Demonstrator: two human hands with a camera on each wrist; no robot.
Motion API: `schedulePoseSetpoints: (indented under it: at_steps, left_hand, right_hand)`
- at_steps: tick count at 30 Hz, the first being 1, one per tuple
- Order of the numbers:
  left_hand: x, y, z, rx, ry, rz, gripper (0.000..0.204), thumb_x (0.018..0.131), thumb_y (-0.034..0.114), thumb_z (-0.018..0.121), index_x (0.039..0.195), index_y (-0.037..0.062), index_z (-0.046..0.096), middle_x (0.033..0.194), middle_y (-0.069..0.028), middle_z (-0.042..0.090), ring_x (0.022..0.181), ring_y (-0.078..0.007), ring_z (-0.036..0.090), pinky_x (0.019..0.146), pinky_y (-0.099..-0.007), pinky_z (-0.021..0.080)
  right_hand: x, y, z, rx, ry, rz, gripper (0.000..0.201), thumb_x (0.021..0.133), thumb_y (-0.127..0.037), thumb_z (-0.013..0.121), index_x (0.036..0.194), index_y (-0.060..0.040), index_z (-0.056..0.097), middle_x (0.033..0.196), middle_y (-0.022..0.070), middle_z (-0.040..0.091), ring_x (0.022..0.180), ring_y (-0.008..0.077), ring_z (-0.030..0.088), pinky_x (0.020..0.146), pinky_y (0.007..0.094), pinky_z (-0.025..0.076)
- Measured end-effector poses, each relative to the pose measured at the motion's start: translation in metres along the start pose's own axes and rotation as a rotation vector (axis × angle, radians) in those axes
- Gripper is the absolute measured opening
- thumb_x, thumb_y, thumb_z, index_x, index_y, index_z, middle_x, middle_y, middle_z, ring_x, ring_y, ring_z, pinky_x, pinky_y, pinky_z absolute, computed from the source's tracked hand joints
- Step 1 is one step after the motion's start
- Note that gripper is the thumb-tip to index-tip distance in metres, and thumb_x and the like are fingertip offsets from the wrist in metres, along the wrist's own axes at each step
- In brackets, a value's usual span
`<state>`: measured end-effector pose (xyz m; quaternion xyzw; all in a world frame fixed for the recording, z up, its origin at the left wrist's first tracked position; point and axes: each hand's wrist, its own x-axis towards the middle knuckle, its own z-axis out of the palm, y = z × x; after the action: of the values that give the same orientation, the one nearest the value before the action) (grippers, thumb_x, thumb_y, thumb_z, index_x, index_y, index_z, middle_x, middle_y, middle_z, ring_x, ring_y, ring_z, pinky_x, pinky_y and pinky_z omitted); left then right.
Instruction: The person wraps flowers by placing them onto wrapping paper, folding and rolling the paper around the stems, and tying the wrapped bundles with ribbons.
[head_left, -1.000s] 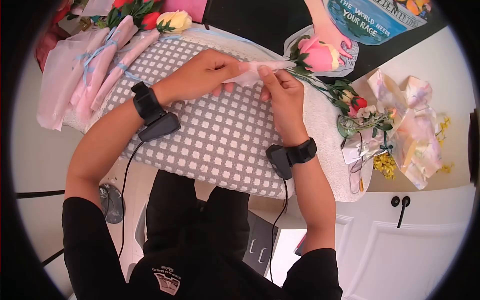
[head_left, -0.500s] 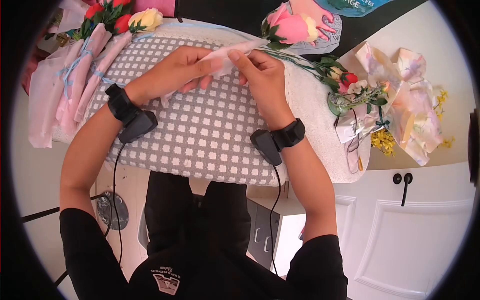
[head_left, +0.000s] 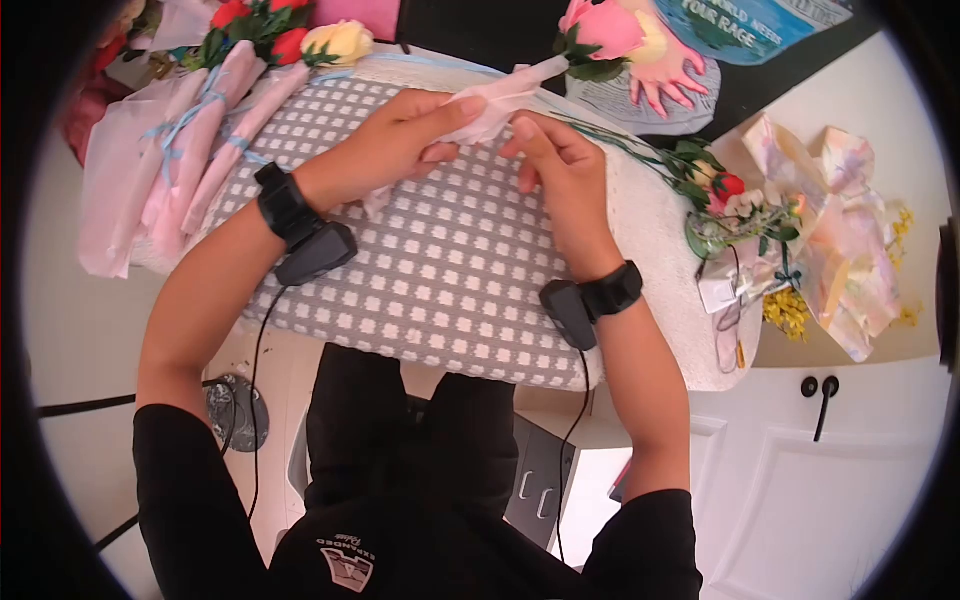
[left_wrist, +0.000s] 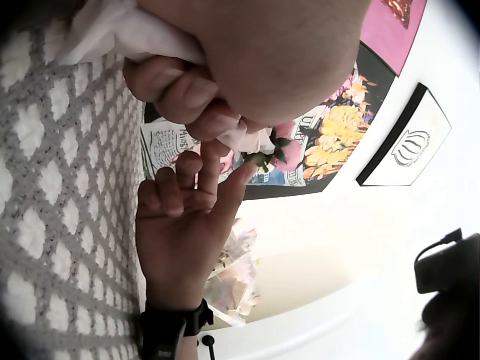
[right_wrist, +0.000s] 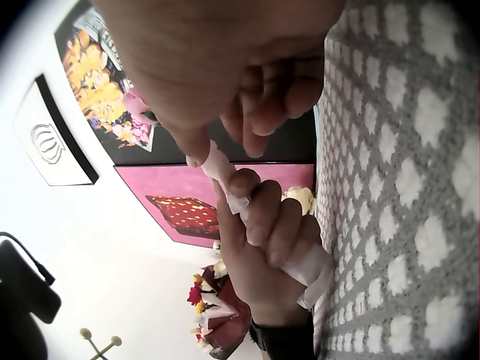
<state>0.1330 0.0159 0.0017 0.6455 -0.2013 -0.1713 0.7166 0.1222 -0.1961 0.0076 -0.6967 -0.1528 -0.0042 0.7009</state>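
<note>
A pink rose [head_left: 606, 30] with green leaves stands out from the upper end of a rolled pale pink wrapping paper [head_left: 505, 92]. My left hand [head_left: 415, 130] grips this paper, fingers curled round it, in the head and right wrist views. The paper's loose lower end [right_wrist: 311, 274] shows below those fingers. Close beside the paper is my right hand [head_left: 568, 175], its thumb tip right at the paper's edge and its fingers loosely bent, with nothing between them. In the left wrist view the right palm [left_wrist: 180, 232] faces the camera. The stem is hidden inside the paper.
Wrapped roses in pink paper [head_left: 185, 150] tied with blue ribbon lie at the left of the grey-and-white checked cloth [head_left: 440, 270]. More flowers with green stems [head_left: 705, 180] lie at the right, near a floral-paper bouquet [head_left: 835, 240]. A painted board [head_left: 760, 30] stands behind.
The wrapped rose has swung from pointing right to pointing up and away. My right thumb and fingers have come off the paper they pinched; my left hand keeps its grip.
</note>
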Motion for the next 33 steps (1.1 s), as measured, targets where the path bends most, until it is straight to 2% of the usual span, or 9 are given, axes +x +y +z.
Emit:
schedulePoseSetpoints:
  at_steps: [12,14,17,18,21,22,25,31,33]
  left_hand:
    - [-0.002,0.007,0.0,-0.144,0.005,-0.066,0.041,0.102,0.044,0.05,0.099,0.0037,0.06,0.061,0.0079,0.038,0.047,0.0006,0.03,0.041,-0.0171,0.022]
    - [0.002,0.007,-0.003,-0.177,0.168,-0.038,0.04,0.101,0.043,0.051,0.098,0.0046,0.06,0.061,0.0082,0.039,0.046,0.0,0.03,0.041,-0.0172,0.023]
    - [0.006,0.003,-0.011,-0.202,0.226,0.01,0.038,0.101,0.042,0.051,0.098,0.0054,0.06,0.06,0.0082,0.04,0.045,-0.0004,0.031,0.04,-0.0171,0.023]
    - [0.007,0.001,-0.014,-0.196,0.211,0.02,0.039,0.101,0.043,0.05,0.099,0.0053,0.059,0.06,0.0079,0.041,0.045,-0.0006,0.032,0.041,-0.0174,0.024]
    - [0.006,-0.001,-0.013,-0.124,0.227,0.054,0.039,0.102,0.043,0.049,0.099,0.0051,0.059,0.06,0.0076,0.041,0.045,-0.0006,0.032,0.041,-0.0174,0.024]
    - [0.008,-0.003,-0.014,-0.112,0.219,0.072,0.041,0.102,0.044,0.049,0.1,0.0045,0.06,0.061,0.0075,0.041,0.045,-0.0006,0.032,0.041,-0.0176,0.025]
    - [0.006,-0.001,-0.011,-0.117,0.212,0.081,0.042,0.102,0.044,0.049,0.101,0.0041,0.06,0.061,0.0074,0.041,0.045,-0.0005,0.032,0.041,-0.017,0.024]
    - [0.005,-0.006,-0.009,-0.119,0.164,0.058,0.042,0.101,0.043,0.051,0.101,0.0025,0.061,0.062,0.0077,0.04,0.048,0.0007,0.032,0.042,-0.0159,0.024]
    - [0.009,-0.011,-0.007,-0.039,0.149,0.081,0.041,0.101,0.041,0.053,0.091,0.0023,0.064,0.063,0.0043,0.047,0.048,-0.0021,0.036,0.043,-0.0181,0.027]
  right_hand:
    - [0.001,0.003,0.0,-0.063,-0.071,0.07,0.033,0.09,-0.026,0.073,0.11,0.0,0.07,0.082,0.0042,0.07,0.057,0.0038,0.052,0.053,0.0182,0.041]
    - [0.005,0.003,-0.008,-0.358,-0.038,-0.007,0.03,0.086,-0.024,0.075,0.106,-0.0012,0.071,0.079,0.0024,0.068,0.058,0.0045,0.053,0.053,0.0204,0.042]
    - [0.015,0.013,-0.032,-0.562,0.046,-0.143,0.028,0.083,-0.022,0.077,0.103,-0.0033,0.073,0.086,0.0047,0.069,0.06,0.0071,0.055,0.056,0.0228,0.044]
    - [0.018,0.012,-0.041,-0.614,0.05,-0.178,0.031,0.082,-0.023,0.077,0.107,-0.0052,0.072,0.1,0.0088,0.068,0.069,0.0109,0.059,0.062,0.0252,0.047]
    - [0.032,0.021,-0.064,-0.705,0.077,-0.309,0.035,0.082,-0.024,0.076,0.112,-0.0058,0.07,0.113,0.0107,0.065,0.08,0.0134,0.06,0.066,0.0271,0.047]
    - [0.032,0.019,-0.068,-0.748,0.061,-0.256,0.038,0.083,-0.025,0.076,0.115,-0.0051,0.068,0.119,0.013,0.063,0.097,0.0189,0.061,0.075,0.0301,0.049]
    - [0.036,0.03,-0.073,-0.753,0.043,-0.292,0.039,0.083,-0.025,0.076,0.115,-0.004,0.067,0.128,0.0161,0.058,0.113,0.0258,0.059,0.087,0.033,0.049]
    - [0.037,0.033,-0.07,-0.788,-0.025,-0.307,0.043,0.084,-0.027,0.076,0.118,-0.003,0.066,0.135,0.0189,0.054,0.124,0.0294,0.053,0.096,0.0352,0.046]
    - [0.036,0.03,-0.069,-0.779,-0.033,-0.265,0.043,0.084,-0.026,0.076,0.118,-0.0028,0.066,0.135,0.0192,0.054,0.124,0.0296,0.053,0.098,0.0358,0.044]
